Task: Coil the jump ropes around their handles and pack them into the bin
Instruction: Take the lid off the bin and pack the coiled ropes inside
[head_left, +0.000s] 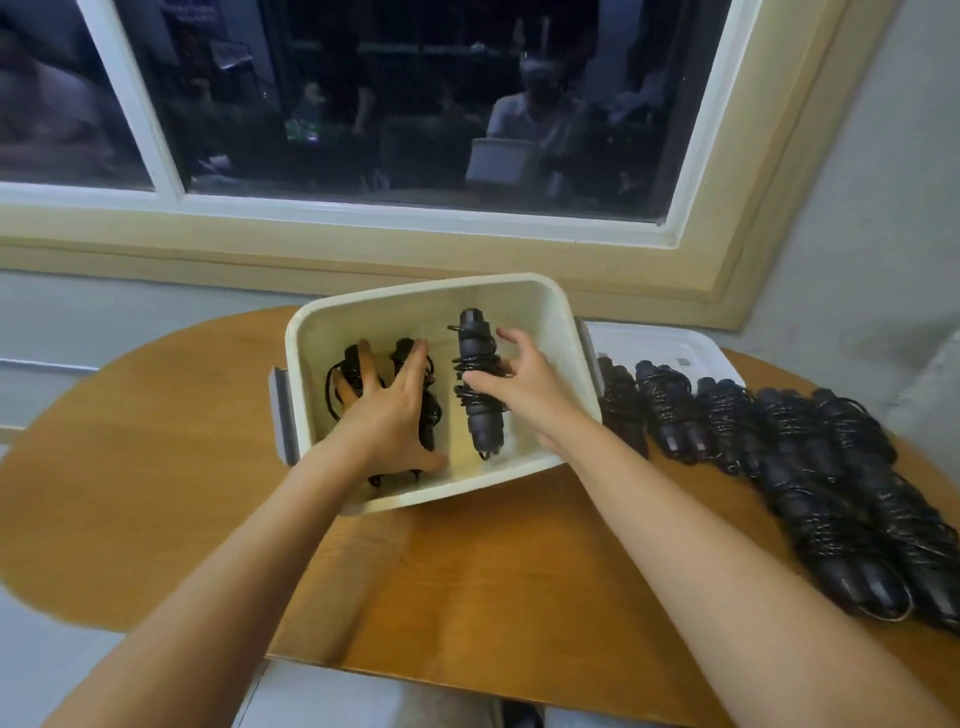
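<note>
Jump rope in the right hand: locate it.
Head view: the coiled jump rope is inside the white bin, right of centre, gripped by the right hand, beside two ropes under the left hand.

No readable text, labels, brands or numbers anywhere in view.

Wood table (493, 571), white bin (561, 332), lid (654, 345), row of coiled ropes (779, 441)

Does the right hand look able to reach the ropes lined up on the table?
Probably yes: the row of ropes lies just right of the bin, nothing between, once the right hand drops its coiled rope.
</note>
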